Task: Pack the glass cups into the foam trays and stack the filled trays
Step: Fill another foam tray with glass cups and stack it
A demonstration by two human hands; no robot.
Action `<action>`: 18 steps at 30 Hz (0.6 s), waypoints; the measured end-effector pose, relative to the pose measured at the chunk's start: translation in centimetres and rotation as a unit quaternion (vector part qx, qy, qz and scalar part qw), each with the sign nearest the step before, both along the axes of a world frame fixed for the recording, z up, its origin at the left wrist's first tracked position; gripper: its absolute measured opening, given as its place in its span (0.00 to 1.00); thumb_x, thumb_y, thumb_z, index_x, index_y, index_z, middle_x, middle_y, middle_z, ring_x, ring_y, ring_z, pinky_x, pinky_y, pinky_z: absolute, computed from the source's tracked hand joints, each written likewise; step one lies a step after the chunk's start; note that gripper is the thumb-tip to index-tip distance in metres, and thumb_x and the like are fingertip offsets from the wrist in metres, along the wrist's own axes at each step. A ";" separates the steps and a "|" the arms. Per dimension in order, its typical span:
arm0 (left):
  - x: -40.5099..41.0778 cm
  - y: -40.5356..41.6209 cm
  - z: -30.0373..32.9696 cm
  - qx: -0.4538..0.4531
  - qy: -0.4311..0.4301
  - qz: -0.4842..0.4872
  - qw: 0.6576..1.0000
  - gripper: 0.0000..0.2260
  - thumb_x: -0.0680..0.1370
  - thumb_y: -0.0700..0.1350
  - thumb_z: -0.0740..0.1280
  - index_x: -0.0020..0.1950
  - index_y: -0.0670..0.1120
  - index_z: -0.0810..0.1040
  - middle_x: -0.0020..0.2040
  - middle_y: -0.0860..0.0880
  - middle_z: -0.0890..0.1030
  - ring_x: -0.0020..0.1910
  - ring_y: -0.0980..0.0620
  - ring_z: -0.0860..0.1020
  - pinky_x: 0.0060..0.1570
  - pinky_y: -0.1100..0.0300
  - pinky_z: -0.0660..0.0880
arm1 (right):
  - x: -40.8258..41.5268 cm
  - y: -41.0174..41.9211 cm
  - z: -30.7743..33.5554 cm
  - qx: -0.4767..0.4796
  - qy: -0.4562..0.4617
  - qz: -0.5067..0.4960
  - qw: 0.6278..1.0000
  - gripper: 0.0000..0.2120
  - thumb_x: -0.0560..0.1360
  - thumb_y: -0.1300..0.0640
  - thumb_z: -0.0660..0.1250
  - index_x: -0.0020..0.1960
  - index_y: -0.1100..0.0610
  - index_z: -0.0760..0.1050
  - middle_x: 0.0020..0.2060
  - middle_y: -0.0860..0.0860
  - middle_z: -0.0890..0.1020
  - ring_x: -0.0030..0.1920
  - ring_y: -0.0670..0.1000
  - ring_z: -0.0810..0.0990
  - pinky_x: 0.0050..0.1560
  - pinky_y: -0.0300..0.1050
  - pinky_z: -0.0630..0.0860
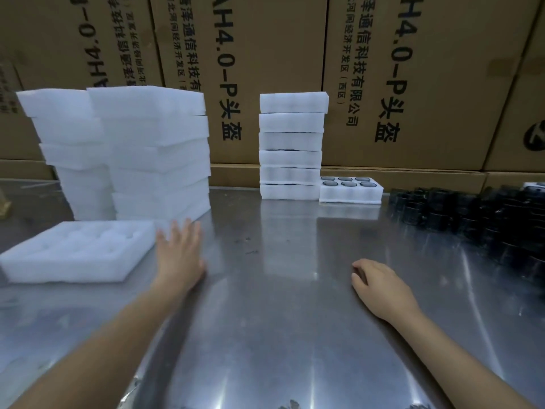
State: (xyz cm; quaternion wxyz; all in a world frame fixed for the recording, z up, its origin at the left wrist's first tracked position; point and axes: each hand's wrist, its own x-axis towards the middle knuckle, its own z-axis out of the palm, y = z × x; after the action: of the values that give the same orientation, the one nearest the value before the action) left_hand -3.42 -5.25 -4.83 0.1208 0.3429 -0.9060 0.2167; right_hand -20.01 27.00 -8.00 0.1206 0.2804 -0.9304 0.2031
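Empty foam tray [79, 250]: lies flat at the worktop's [280, 305] left, just beside the left hand [180, 255], whose fingers are spread and hold nothing. Likely featherlight, soft, dentable; best lifted by opposite edges. Glass cups [472, 214]: dark, heaped far right; probably fragile, slippery; grip round the body. Right hand [380, 283]: loosely curled, empty, resting on the worktop.

White foam trays [76, 252], faintly bluish in shadow. Dark grey glass cups [345, 183] in white tray [351, 196]. Glossy black cup pile [477, 214]. Silver-grey reflective worktop [280, 320]. Brown cardboard boxes [280, 54], black printed lettering.
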 end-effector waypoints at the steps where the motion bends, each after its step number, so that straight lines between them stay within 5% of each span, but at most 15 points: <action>1: 1.2 -1.6 0.1 -0.001 -0.004 0.055 0.998 0.33 0.79 0.56 0.56 0.77 0.45 0.46 0.78 0.43 0.50 0.75 0.39 0.52 0.71 0.42 0.50 | 0.0 0.0 0.0 0.000 -0.001 -0.001 1.000 0.16 0.80 0.49 0.55 0.65 0.50 0.70 0.63 0.46 0.75 0.65 0.49 0.70 0.57 0.43 0.69; 5: 4.6 -4.6 0.4 -0.014 -0.019 0.162 0.987 0.22 0.79 0.51 0.58 0.72 0.49 0.59 0.69 0.45 0.64 0.63 0.45 0.71 0.63 0.50 0.67 | -0.1 0.0 0.0 0.001 -0.004 -0.003 1.000 0.16 0.80 0.49 0.56 0.65 0.50 0.70 0.63 0.45 0.75 0.65 0.48 0.69 0.58 0.43 0.69; 10: 4.8 -3.0 1.2 -0.043 -0.031 0.058 0.997 0.18 0.77 0.42 0.61 0.66 0.51 0.66 0.61 0.46 0.68 0.54 0.47 0.75 0.50 0.56 0.69 | -0.2 0.1 0.1 -0.003 -0.016 0.001 1.000 0.16 0.80 0.49 0.56 0.66 0.50 0.70 0.64 0.44 0.74 0.66 0.49 0.69 0.60 0.44 0.68; 18: 1.5 9.8 0.7 0.134 0.108 -0.205 0.964 0.21 0.74 0.40 0.60 0.66 0.53 0.69 0.67 0.49 0.67 0.54 0.43 0.76 0.46 0.53 0.73 | -0.5 0.3 0.0 -0.058 -0.051 0.013 0.997 0.11 0.79 0.50 0.59 0.59 0.48 0.75 0.57 0.43 0.78 0.59 0.48 0.73 0.51 0.43 0.69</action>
State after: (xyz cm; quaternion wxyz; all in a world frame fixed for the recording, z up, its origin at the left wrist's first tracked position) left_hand -1.90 4.59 -4.13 0.2129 0.1844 -0.9592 0.0256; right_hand -20.47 27.32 -8.01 0.0865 0.2741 -0.9184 0.2718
